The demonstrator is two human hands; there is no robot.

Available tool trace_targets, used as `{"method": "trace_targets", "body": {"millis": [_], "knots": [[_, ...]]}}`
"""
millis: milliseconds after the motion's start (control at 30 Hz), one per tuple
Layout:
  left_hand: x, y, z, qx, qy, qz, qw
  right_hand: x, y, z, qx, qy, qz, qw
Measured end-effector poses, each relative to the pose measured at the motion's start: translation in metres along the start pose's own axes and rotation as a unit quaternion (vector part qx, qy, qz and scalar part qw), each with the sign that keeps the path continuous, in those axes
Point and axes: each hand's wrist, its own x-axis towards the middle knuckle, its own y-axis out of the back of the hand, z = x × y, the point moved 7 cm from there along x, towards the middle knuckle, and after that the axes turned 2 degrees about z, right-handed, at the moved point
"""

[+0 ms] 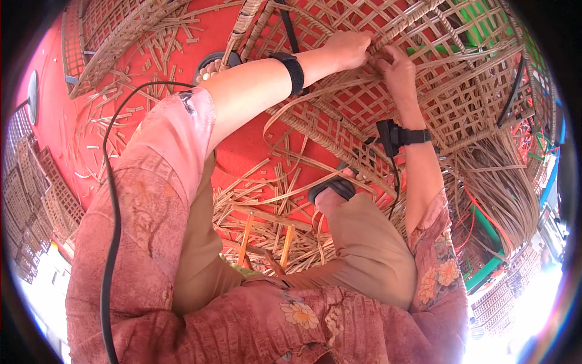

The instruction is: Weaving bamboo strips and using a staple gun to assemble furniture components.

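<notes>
Head view: a woven basket (327, 136) of open brown lattice lies on the red floor (242, 145), ahead of the seated person and toward the right, its bound edges slanting across the space beyond the knees. Set so close, it probably lets both arms reach the same spot without leaning. The left hand (350, 50) has its fingers curled tight on a bound edge, seemingly to steady it. The right hand (399, 71) comes in just beside it, thumb and fingers bent to the same place, likely for finer handling; whether they pinch a strand I cannot tell. A sandalled right foot (333, 188) rests near the basket's lower edge, perhaps as a stop against sliding. Long loose strands (497, 182) hang in a thick bundle at the right, presumably within easy reach, while short offcuts (160, 45) litter the floor, away from the fingers.
</notes>
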Motion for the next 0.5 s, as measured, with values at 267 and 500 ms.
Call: {"method": "trace_targets", "body": {"millis": [267,500], "knots": [[0.005,0.001,-0.005,-0.053,-0.005,0.027,0.998,-0.010,0.001,-0.026,-0.210,0.080,0.084,0.971],[0.006,0.005,-0.003,-0.042,-0.001,0.022,0.999,-0.019,-0.003,-0.024,-0.188,-0.027,0.112,0.975]]}}
